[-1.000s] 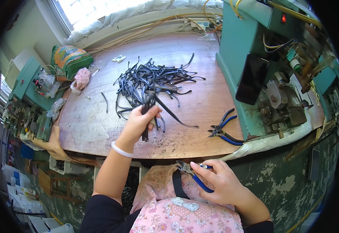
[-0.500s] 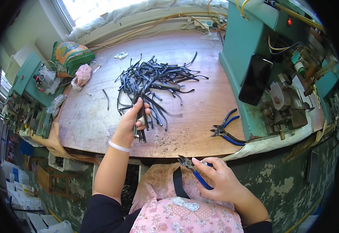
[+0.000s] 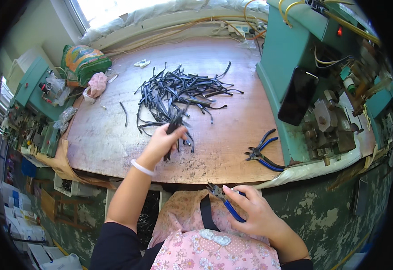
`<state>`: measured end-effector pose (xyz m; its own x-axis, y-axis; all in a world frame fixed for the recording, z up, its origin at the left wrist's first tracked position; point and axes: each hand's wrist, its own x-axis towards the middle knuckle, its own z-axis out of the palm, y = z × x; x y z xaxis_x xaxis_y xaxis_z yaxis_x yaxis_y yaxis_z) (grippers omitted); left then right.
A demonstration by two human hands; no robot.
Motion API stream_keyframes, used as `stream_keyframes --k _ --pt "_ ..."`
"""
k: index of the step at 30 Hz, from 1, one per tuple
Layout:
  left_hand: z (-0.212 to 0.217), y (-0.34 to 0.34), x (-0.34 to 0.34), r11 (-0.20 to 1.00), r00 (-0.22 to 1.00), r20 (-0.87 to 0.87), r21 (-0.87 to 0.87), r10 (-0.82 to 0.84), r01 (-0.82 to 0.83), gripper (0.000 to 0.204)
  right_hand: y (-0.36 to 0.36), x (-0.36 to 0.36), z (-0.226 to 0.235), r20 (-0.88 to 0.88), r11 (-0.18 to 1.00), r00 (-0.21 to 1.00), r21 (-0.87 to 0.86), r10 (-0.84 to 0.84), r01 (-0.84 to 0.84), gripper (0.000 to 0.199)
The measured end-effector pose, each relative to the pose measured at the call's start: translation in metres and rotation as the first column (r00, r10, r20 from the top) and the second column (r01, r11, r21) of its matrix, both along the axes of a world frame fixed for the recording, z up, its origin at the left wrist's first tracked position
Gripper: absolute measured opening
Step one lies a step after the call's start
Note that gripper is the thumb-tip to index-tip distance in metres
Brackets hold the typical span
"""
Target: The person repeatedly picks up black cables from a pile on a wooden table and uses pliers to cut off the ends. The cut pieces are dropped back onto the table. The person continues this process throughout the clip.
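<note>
Black strips (image 3: 178, 92) on brown wooden table (image 3: 232, 135). Cutters (image 3: 225, 202) – blue handles; second pair (image 3: 263, 153) blue/black. Machine (image 3: 295, 58) teal-green, red lamp (image 3: 339, 31). Apron (image 3: 214, 252) pink floral. Bracelet (image 3: 142, 168) white – sleeve (image 3: 111, 247) black.

workshop: green machine (image 3: 291, 58), worn wooden workbench (image 3: 232, 135)
</note>
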<state>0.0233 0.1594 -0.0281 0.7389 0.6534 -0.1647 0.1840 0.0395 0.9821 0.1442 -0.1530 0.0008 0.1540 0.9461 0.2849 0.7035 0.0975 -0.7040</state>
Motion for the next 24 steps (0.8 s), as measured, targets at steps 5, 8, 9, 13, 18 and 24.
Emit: stream_keyframes --k 5,8,9,13,18,24 --pt "0.013 -0.02 -0.01 0.995 0.96 0.261 -0.008 0.103 -0.104 0.03 -0.003 0.001 -0.004 -0.024 0.999 0.999 0.008 -0.034 0.035 0.068" --pt "-0.01 -0.025 -0.016 0.983 0.987 0.14 0.155 0.073 -0.095 0.028 -0.003 -0.001 -0.005 -0.028 0.999 0.999 0.021 -0.031 0.032 0.068" --pt "-0.022 -0.03 -0.016 0.956 0.994 0.051 0.274 0.094 -0.104 0.027 -0.001 -0.002 -0.003 -0.02 0.999 0.999 0.015 -0.029 0.03 0.068" --pt "-0.011 -0.052 -0.012 0.98 0.998 0.047 0.193 0.03 -0.039 0.028 0.005 -0.001 -0.003 0.016 0.999 0.999 0.016 -0.045 0.045 0.066" --pt "0.027 -0.075 -0.02 0.877 0.871 0.491 -0.407 -0.025 0.255 0.042 0.007 -0.004 0.006 0.141 0.996 0.988 0.07 -0.065 0.056 0.061" --pt "0.034 -0.093 -0.021 0.792 0.805 0.588 -0.449 -0.086 0.413 0.044 0.01 -0.007 0.024 0.354 0.995 0.934 0.096 -0.045 0.011 0.061"
